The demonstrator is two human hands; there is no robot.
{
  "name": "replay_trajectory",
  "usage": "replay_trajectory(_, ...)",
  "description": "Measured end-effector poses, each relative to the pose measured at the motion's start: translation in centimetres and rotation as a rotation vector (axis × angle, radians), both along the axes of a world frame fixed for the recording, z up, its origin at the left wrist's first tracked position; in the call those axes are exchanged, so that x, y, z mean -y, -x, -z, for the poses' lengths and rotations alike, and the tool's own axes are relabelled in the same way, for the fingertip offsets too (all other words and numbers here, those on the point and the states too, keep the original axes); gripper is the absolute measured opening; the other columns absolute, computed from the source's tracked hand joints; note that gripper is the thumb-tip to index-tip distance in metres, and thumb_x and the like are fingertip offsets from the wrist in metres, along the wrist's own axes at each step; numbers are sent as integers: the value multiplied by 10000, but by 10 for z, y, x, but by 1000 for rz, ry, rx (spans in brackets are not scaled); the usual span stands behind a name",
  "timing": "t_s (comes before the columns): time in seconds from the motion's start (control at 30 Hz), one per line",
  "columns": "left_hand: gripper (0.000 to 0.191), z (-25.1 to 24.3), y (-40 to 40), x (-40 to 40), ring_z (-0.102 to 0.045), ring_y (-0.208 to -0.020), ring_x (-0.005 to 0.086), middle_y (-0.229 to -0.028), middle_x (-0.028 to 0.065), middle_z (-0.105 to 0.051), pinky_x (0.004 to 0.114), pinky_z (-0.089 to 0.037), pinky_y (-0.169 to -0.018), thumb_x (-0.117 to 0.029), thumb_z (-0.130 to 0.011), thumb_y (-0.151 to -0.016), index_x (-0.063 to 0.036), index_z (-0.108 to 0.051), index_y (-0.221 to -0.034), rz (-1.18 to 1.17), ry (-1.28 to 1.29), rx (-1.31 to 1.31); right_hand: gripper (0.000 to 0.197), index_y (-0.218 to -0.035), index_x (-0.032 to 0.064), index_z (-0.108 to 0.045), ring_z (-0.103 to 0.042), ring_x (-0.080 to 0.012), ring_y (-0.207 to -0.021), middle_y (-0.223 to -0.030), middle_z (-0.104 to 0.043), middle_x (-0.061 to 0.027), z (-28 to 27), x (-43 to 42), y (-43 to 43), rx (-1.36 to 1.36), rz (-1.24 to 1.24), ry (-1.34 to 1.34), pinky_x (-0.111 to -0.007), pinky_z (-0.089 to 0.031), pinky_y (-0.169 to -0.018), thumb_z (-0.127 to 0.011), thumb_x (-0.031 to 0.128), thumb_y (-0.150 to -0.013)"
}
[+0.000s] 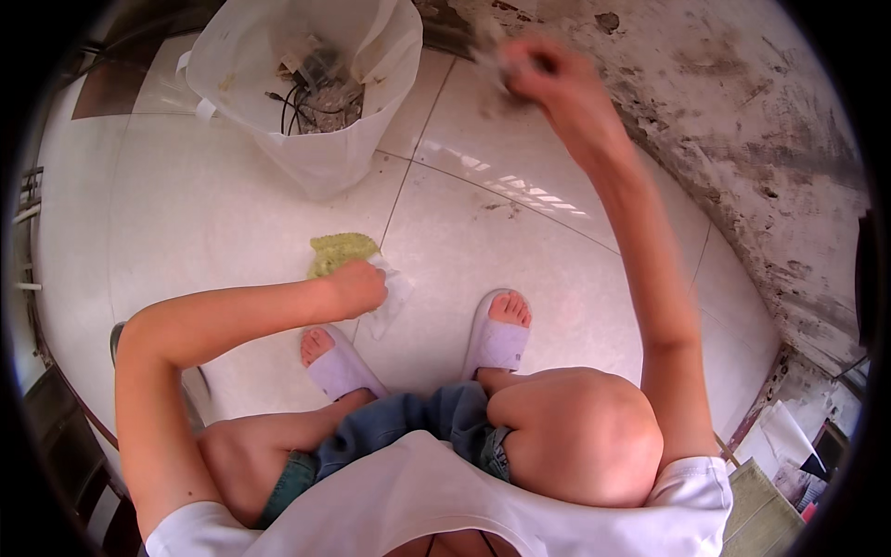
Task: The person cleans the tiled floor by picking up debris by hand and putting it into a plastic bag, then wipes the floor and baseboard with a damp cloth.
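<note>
My left hand (358, 289) is closed in a fist in front of my feet, gripping a crumpled clear plastic bag (393, 296) that hangs past the fingers. Just behind that fist shows a yellow-green cloth (341, 252); whether the fingers also hold it, I cannot tell. My right hand (553, 73) is stretched far forward near the stained wall and blurred by motion. Its fingers are curled on a see-through thing (489, 59), too smeared to name. Ahead to the left stands a white bag (313, 160), wide open at the top, with a black cable (299, 104) and mixed scraps inside.
A flaking, stained wall (752, 125) runs along the right side. Pale floor tiles (230, 237) bear dark specks and reflected light. My feet in lilac slippers (498, 344) are below the left fist. Papers (776, 445) and a greenish panel (759, 512) are at the lower right.
</note>
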State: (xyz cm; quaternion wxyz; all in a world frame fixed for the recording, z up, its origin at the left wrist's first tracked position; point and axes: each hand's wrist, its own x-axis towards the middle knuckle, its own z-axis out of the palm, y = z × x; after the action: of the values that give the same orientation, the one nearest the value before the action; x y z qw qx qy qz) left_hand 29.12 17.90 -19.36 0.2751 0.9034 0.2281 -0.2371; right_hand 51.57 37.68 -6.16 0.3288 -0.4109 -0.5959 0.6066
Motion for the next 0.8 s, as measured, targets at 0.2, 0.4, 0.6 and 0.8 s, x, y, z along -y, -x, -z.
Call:
replay_trajectory(0.2, 44, -4, -24, -11, -621, -726, 251, -782, 131, -608, 347, -491, -583, -89, -637, -660, -69, -653, -695, 0, -26, 45, 186, -888, 104, -690, -611, -221, -780, -819, -657, -66, 41, -50, 143, 347, -488, -697, -328, -490, -739, -595, 59, -735)
replay_trajectory(0.4, 39, -6, -14, -1, -622, -733, 252, -786, 132, -607, 352, -487, -584, -99, -631, -673, -76, -651, -696, -37, 10, 29, 252, -955, 116, -673, -607, -241, -889, -1021, -646, -16, 42, -35, 151, 203, -154, -1045, -333, -488, -803, -618, 30, -725)
replay_trajectory(0.6, 32, 4, -9, -4, -621, -721, 249, -771, 129, -609, 355, -485, -578, -95, -626, -666, -76, -645, -685, 16, -21, 28, 332, -908, 138, -675, -570, -253, -908, -946, -642, -24, 18, -14, 45, 153, 201, -1017, -334, -480, -757, -598, -64, -656)
replay_trajectory(0.8, 47, 7, -10, -5, -623, -708, 261, -774, 136, -610, 356, -486, -560, -85, -625, -656, -54, -646, -684, -21, 41, 65, 314, -921, 90, -659, -552, -284, -896, -964, -621, -72, 130, 35, 17, 293, 104, -676, -355, -464, -787, -584, -76, -664)
